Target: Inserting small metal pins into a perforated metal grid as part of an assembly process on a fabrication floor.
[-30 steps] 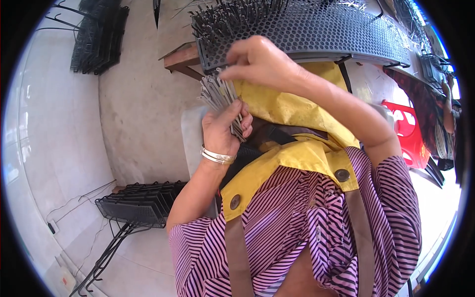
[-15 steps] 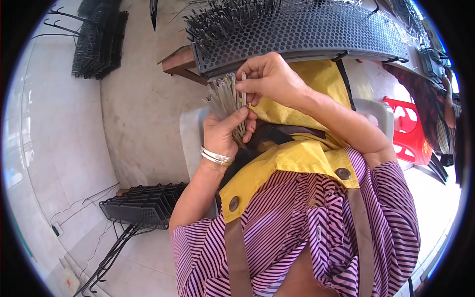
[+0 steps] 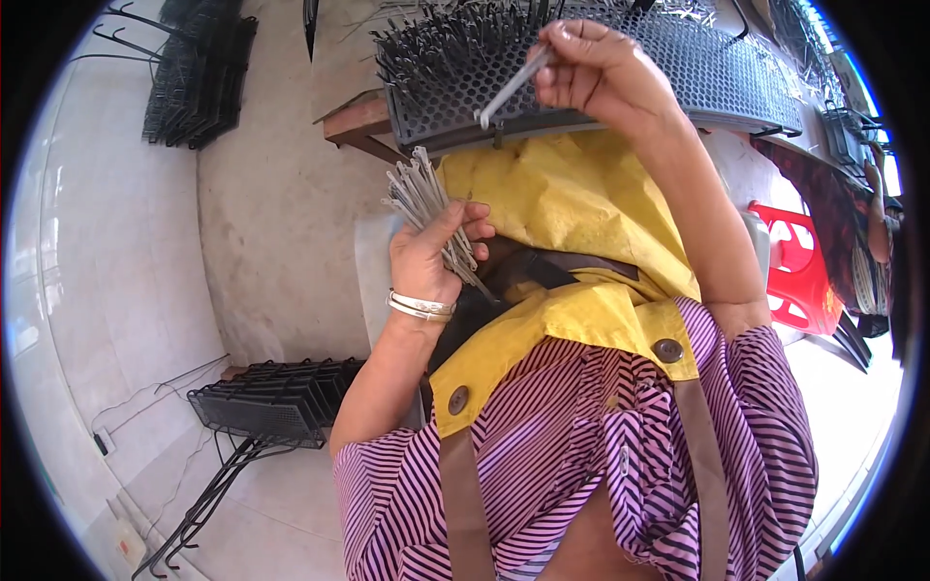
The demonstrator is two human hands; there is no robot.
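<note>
One thin gray strip (image 3: 511, 92) (could be a couple stuck together, can't tell) is clamped between the thumb and fingers of your right hand (image 3: 620, 82), over the near edge of the black perforated rack (image 3: 717, 82). Your left hand (image 3: 426, 254) has its thumb and fingers closed around the bundle of strips (image 3: 417, 194), on your side of that rack, fanned tops toward it. Dark standing pieces (image 3: 436, 48) crowd the rack's left end. Looks to me like the transfer step, bundle to rack. Next move, imo, wants a firm pinch, the strip tipped upright over the rack's holes, bundle held snug.
</note>
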